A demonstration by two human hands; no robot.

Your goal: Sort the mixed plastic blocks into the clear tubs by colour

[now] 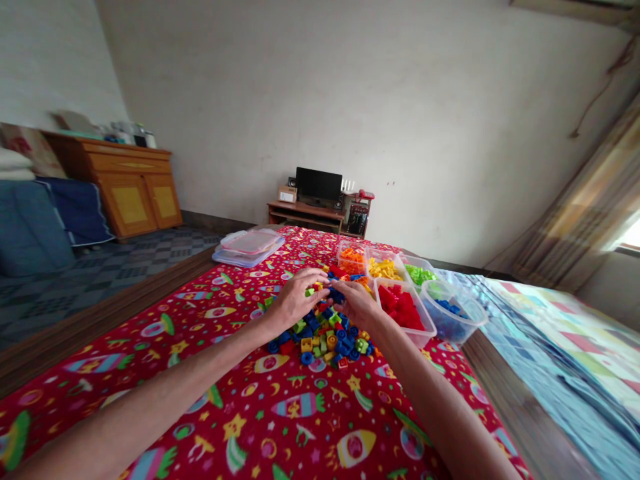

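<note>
A pile of small coloured plastic bricks point(325, 333) lies on a red patterned cloth point(260, 413). Both my arms reach forward over it. My left hand point(295, 297) hovers over the pile's far left side, fingers pinched on a small green and yellow piece. My right hand point(357, 300) meets it fingertip to fingertip, closed on a blue brick point(336, 293). Behind the pile stand clear tubs of sorted bricks: orange point(351, 257), yellow point(384, 268), green point(419, 272), red point(403, 308) and blue point(450, 313).
A stack of clear lids point(249, 247) rests at the cloth's far left. A second cloth in pale colours point(560, 333) lies to the right. Beyond are a low desk with a monitor point(319, 187), a wooden cabinet point(127, 190) and curtains point(590, 213).
</note>
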